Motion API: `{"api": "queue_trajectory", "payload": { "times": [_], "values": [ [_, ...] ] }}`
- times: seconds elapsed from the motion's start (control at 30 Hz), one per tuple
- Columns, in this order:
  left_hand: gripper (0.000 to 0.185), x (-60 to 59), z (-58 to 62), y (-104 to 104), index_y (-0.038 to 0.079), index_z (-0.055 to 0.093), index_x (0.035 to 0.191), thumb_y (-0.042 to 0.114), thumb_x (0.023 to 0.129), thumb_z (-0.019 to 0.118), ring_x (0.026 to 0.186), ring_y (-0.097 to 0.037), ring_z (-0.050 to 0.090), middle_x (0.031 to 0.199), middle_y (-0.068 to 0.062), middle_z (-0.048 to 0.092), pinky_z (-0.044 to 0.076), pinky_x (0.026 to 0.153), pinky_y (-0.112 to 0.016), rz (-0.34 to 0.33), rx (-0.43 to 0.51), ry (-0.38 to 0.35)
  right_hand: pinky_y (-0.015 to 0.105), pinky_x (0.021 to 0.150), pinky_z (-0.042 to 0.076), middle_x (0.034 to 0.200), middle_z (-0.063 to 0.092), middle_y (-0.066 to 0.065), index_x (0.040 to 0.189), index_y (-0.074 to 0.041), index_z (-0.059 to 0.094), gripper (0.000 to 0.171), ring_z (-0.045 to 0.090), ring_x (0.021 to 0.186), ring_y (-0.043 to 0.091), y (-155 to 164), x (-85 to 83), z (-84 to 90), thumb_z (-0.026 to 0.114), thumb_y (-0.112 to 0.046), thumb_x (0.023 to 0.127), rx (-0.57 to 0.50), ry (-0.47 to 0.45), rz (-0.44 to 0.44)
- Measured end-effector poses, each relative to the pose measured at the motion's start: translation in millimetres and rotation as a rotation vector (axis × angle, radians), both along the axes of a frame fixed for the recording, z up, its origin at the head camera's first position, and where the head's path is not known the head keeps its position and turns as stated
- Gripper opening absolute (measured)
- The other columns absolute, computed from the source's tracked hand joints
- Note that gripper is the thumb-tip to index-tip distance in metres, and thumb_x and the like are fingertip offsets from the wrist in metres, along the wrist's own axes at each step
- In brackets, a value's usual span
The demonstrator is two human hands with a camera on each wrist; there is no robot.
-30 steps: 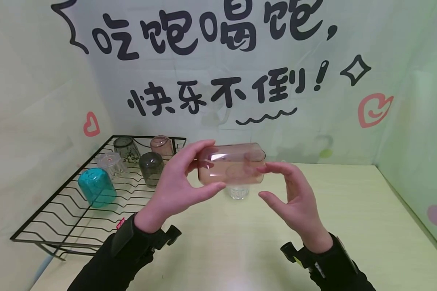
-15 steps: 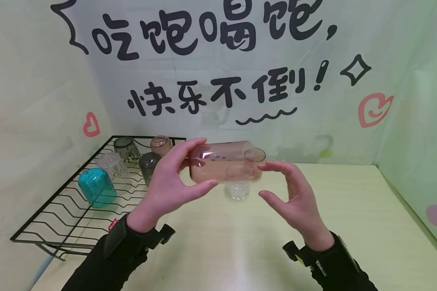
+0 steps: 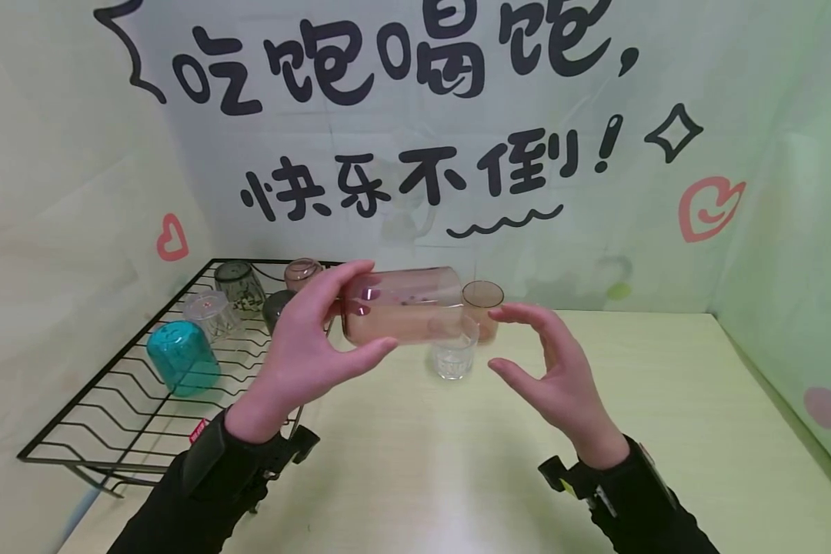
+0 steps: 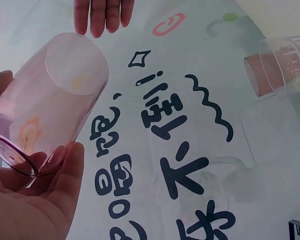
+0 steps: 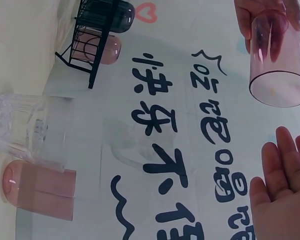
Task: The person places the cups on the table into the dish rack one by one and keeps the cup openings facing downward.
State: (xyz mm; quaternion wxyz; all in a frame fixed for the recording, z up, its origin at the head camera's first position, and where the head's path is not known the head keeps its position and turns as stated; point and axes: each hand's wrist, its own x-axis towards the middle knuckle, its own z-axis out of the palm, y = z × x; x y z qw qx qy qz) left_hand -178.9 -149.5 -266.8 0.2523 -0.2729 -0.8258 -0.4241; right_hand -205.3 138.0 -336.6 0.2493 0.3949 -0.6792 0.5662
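Observation:
My left hand (image 3: 308, 335) grips a transparent pink glass (image 3: 402, 308) by its base end, tipped on its side above the table. The glass's mouth points right, toward my right hand (image 3: 557, 373). That hand hovers apart from it, thumb and fingers spread with nothing between them. In the left wrist view the fingers (image 4: 65, 175) and thumb wrap the base of the glass. The right wrist view shows its rim facing my open palm. Beyond the hands, a clear ribbed glass (image 3: 452, 362) stands on the table beside a second pink glass (image 3: 486, 329).
A black wire rack (image 3: 111, 404) fills the left side. Upside-down on it are a teal glass (image 3: 183, 360), a clear one (image 3: 211, 315), a dark one (image 3: 241, 286), a pink one (image 3: 302, 271) and a grey one (image 3: 275, 309) partly behind my hand. A printed backdrop (image 3: 402, 115) closes the rear.
My left hand has carried the pink glass leftward, away from the right hand, which stays almost in place. The second pink glass behind now shows beyond its rim.

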Motion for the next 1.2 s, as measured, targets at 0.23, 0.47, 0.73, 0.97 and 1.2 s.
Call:
{"api": "queue_trajectory", "payload": {
  "times": [0.23,0.47,0.73,0.97,1.2],
  "values": [
    [0.078,-0.7,-1.0,-7.4,0.004,0.053,0.138,0.014,0.070,0.090,0.101,-0.017,0.056,0.122,-0.007,0.061,0.054,0.084,-0.031,0.048,-0.035,-0.013,0.033,0.108,0.038,0.124,0.062,0.012,0.129,0.002,0.056,0.060,0.052,0.119,0.022,0.0,-7.3,-6.0,0.075,0.017,0.075,0.061,-0.054,-0.055],
    [0.075,-1.3,-2.0,-15.3,0.007,0.054,0.138,0.014,0.072,0.089,0.100,-0.018,0.055,0.120,-0.007,0.060,0.054,0.083,-0.034,0.079,-0.059,-0.049,0.030,0.107,0.038,0.126,0.062,0.009,0.131,-0.003,0.057,0.059,0.053,0.119,0.018,-1.9,-13.9,-15.3,0.080,0.009,0.077,0.114,-0.074,-0.113],
    [0.076,-0.2,-3.9,-24.3,0.006,0.054,0.136,0.017,0.071,0.090,0.089,-0.015,0.053,0.109,-0.004,0.060,0.051,0.071,-0.031,0.125,-0.114,-0.035,0.027,0.106,0.037,0.127,0.062,0.007,0.131,-0.003,0.057,0.059,0.053,0.120,0.023,-4.4,-20.8,-25.7,0.081,0.004,0.077,0.154,-0.059,-0.143],
    [0.075,1.1,-4.1,-32.7,0.007,0.053,0.137,0.020,0.073,0.089,0.091,-0.017,0.051,0.111,-0.005,0.059,0.051,0.072,-0.035,0.174,-0.152,-0.058,0.026,0.107,0.035,0.126,0.063,0.006,0.133,-0.006,0.057,0.060,0.052,0.121,0.023,-6.8,-28.8,-38.0,0.082,0.001,0.078,0.186,-0.053,-0.156],
    [0.075,3.1,-4.4,-43.5,0.005,0.052,0.138,0.020,0.073,0.089,0.095,-0.022,0.054,0.120,-0.009,0.059,0.054,0.075,-0.039,0.206,-0.196,-0.092,0.029,0.106,0.036,0.124,0.064,0.006,0.131,-0.004,0.058,0.060,0.053,0.119,0.025,-9.6,-36.6,-47.0,0.083,-0.001,0.077,0.228,-0.039,-0.175]
  ]
}}
